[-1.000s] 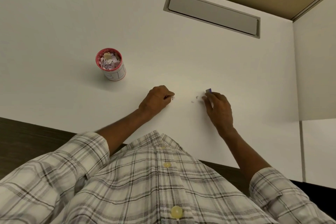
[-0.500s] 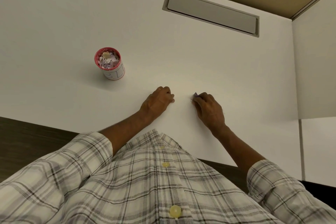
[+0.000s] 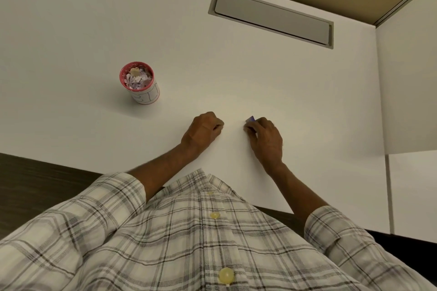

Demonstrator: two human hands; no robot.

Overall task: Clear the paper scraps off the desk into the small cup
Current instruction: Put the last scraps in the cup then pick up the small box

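Note:
A small cup (image 3: 144, 90) with a red rim stands on the white desk (image 3: 71, 30), left of centre, filled with white and purple paper scraps (image 3: 137, 78). My left hand (image 3: 203, 130) rests on the desk to the cup's lower right, its fingers curled into a fist; what it holds is hidden. My right hand (image 3: 266, 137) lies a short way to its right, fingers closed on a small purple-blue scrap (image 3: 250, 119) that sticks out at the fingertips. No loose scraps show on the desk between the hands.
A grey cable flap (image 3: 272, 17) is set into the desk at the back. A white side panel (image 3: 406, 78) stands at the right. The desk's front edge runs just behind my wrists, with dark floor (image 3: 28, 177) below.
My right hand slid left toward the left hand, covering the small scraps that lay between them a second ago. The left hand stayed curled in place.

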